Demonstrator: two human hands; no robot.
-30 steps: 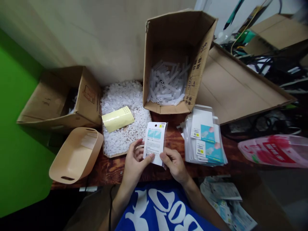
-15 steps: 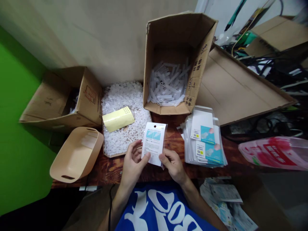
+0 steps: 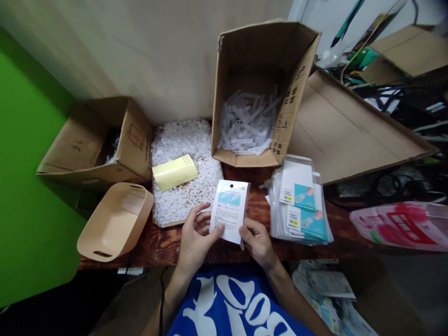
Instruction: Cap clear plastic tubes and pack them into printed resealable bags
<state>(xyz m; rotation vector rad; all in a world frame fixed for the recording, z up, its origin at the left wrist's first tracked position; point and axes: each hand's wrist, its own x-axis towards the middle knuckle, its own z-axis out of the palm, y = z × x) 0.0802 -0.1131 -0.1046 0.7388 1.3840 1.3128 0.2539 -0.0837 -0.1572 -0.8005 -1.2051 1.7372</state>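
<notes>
A white printed packet with a hang hole and two small blue pictures is held up over the front of the table. My left hand grips its lower left edge, thumb on the printed face. On the lower right edge, my right hand pinches the packet's clear sleeve between thumb and fingers. Behind the packet lies a shallow tray of small white plastic pieces, with a yellow sticker sheet on top. To the right sits a stack of clear packets with blue and white cards.
A cardboard box holding clear tubes stands behind. At left are another cardboard box and a beige plastic basket. A pink bottle-shaped package lies right. Below the table edge, more packets are piled.
The whole view has shifted slightly, so most things appear a little further right. Both hands keep their hold on the packet, which is at nearly the same angle.
</notes>
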